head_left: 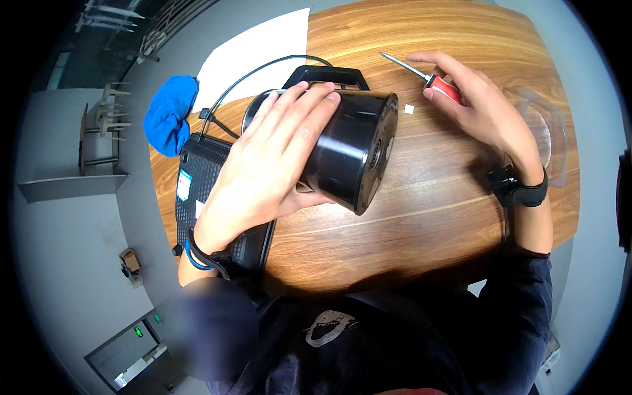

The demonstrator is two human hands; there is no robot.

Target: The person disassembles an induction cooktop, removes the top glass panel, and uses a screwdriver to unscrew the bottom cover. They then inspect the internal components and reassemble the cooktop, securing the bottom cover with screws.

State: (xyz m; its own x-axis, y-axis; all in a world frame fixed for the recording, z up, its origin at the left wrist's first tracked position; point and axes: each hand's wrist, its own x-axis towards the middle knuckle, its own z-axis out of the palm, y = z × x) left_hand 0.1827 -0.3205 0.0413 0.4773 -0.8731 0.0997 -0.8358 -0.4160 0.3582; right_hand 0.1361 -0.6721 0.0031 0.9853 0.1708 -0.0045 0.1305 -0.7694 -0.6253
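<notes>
My left hand (276,145) is wrapped over a glossy black cylindrical appliance with a handle (342,148), tipped on its side. Its round base faces right, and the black handle is on the far side. In my right hand (484,108) is a screwdriver (444,89) with a red and black grip. The metal shaft points up and to the left, clear of the appliance, and the index finger stretches out beside it. A small white square (409,109) lies on the table between the appliance and my right hand.
Under my left forearm is a black textured case or device (209,158). A black cable (263,64) loops behind the appliance. Blue cloth (172,112) and a white sheet (253,49) lie at the far left of the wooden table (421,197). A clear plastic piece (556,141) sits at the right.
</notes>
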